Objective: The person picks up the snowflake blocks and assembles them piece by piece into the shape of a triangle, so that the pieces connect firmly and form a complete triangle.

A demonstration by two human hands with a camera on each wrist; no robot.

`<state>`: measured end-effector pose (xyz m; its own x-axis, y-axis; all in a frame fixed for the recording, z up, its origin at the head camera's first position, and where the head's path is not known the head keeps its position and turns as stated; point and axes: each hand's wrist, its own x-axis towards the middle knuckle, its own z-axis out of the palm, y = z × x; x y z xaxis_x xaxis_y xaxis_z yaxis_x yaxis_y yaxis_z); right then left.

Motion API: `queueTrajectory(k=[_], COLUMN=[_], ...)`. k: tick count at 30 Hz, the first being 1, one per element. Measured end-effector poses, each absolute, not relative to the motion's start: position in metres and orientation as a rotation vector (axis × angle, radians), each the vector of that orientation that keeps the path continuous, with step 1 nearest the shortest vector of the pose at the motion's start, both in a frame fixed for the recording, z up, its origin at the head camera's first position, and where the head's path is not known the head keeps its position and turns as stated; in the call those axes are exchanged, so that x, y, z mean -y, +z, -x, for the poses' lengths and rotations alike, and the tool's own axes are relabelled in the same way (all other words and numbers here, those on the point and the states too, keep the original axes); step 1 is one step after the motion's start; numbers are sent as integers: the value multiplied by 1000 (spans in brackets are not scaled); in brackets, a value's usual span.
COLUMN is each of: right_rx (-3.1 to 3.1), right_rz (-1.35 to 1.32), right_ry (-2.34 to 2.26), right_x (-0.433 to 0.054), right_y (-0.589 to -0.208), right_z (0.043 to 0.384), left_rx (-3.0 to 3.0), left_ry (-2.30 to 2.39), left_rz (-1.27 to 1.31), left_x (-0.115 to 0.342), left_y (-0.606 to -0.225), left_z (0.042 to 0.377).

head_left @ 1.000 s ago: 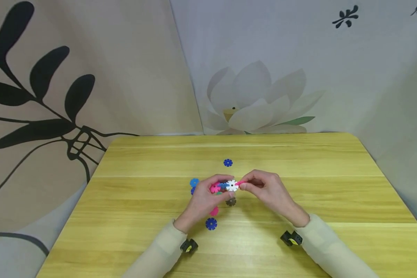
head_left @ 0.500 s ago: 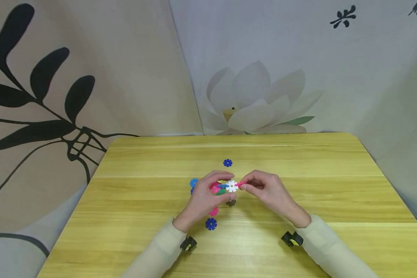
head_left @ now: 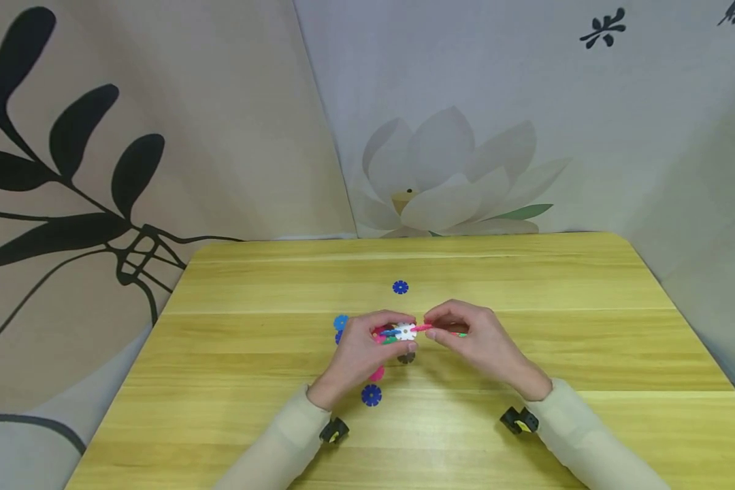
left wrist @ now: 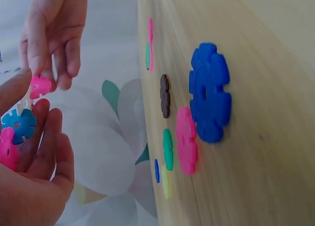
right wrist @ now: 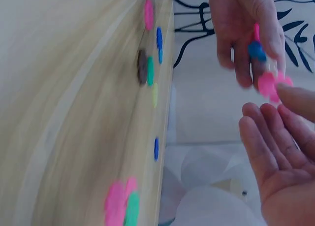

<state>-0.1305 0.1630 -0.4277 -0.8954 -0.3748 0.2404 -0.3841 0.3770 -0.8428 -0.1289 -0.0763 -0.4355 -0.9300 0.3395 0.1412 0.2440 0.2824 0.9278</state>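
Observation:
A short chain of notched plastic flower discs hangs between both hands, above the table. My left hand (head_left: 364,340) holds its left part, where a pink disc (left wrist: 7,149) joins a blue disc (left wrist: 18,125). A white disc (head_left: 406,331) follows, near the left fingertips. My right hand (head_left: 480,344) pinches the pink disc (head_left: 421,328) at the right end, which is slotted edge-on to the white one. In the right wrist view the thumb lies on this pink disc (right wrist: 273,86); the other fingers extend below it.
Loose discs lie on the wooden table (head_left: 251,408): dark blue (head_left: 401,287) behind the hands, light blue (head_left: 340,322) at left, brown (head_left: 406,358), pink (head_left: 376,373) and blue (head_left: 371,395) in front. Pink and green discs (right wrist: 131,209) lie below the right hand. A printed cloth stands behind.
The chain has shifted slightly left, and the white disc now sits closer to the left fingertips. More of the pink end disc shows. A bit of green now appears beneath the right hand.

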Motion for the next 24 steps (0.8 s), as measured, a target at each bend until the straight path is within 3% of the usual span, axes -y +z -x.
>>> queueTrajectory(k=[6,12,24], right_rx=[2705,2744,2965], right_rz=[-661,-768,-905], right_ry=[1448,1244,944], right_x=[-193,-214,-225], right_y=[-434,-445,-458], right_z=[140,152,167], left_rx=[-2451,-2457,-2482], left_ry=[1724,1712,1701], left_rz=[-464,-445,-454], left_x=[80,83,88], left_y=[-436,-435,-437], left_z=[130,130,130])
